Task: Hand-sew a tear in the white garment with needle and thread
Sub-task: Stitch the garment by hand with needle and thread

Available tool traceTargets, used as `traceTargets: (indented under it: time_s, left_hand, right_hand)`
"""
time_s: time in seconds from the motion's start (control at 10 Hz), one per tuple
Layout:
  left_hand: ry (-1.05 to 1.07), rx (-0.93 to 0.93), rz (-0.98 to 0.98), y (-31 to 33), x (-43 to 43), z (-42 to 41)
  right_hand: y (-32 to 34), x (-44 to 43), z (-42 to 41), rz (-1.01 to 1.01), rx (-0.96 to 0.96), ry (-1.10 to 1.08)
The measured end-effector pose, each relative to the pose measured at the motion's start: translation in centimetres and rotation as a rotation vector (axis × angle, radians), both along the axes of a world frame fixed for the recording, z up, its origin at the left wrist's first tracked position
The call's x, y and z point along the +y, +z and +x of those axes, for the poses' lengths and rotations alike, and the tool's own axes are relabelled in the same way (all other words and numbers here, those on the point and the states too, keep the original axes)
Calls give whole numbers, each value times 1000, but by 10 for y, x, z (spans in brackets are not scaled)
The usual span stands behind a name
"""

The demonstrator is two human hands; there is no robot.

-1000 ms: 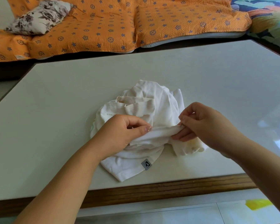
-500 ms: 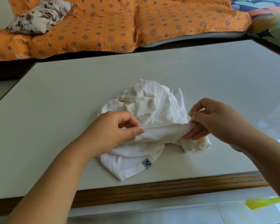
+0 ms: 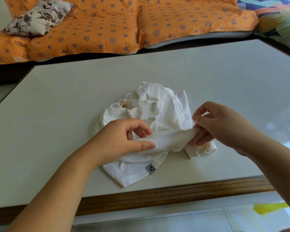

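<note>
The white garment (image 3: 159, 114) lies crumpled on the pale table (image 3: 57, 101), a small grey label (image 3: 150, 168) on its near hem. A fold of it is stretched between my hands. My left hand (image 3: 122, 139) pinches the fold's left end between thumb and fingers. My right hand (image 3: 219, 124) holds the fold's right end with its lower fingers, while thumb and forefinger pinch something very thin, seemingly a needle with a faint thread (image 3: 196, 113); it is too small to be sure.
The table has a wooden front edge (image 3: 166, 195). Behind it lies an orange patterned cushion cover (image 3: 124, 22) with a floral pillow (image 3: 38, 15). A yellow object (image 3: 269, 207) lies on the tiled floor at the lower right.
Both hands have drawn apart, stretching the fold longer. My right hand moved right and lifted its thumb and forefinger above the cloth.
</note>
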State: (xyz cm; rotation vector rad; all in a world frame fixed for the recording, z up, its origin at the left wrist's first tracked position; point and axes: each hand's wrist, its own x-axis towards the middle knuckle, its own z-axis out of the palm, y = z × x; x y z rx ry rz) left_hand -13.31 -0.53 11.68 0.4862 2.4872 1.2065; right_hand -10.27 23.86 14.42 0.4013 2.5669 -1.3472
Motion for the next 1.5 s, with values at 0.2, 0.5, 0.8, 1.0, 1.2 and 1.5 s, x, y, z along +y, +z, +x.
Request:
traceTargets:
  time_s: [0.2,0.5,0.8,1.0,1.2,1.5]
  left_hand:
    - [35,0,45,-1,5,3]
    - [56,100,54,-3,16,8]
    - [110,128,27,-8,20,7]
    - [125,154,39,-11,23,6]
    - [131,184,46,-11,22,5]
    - [113,143,49,-7,22,7]
  right_hand:
    - [-1,0,0,9,18,5]
    - [-2,-1,1,15,37,12]
    - [-2,-1,2,34,45,18]
    - [-3,-2,1,47,53,18]
    - [-3,-2,2,63,57,24]
    - [-3,-3,2,70,60,29]
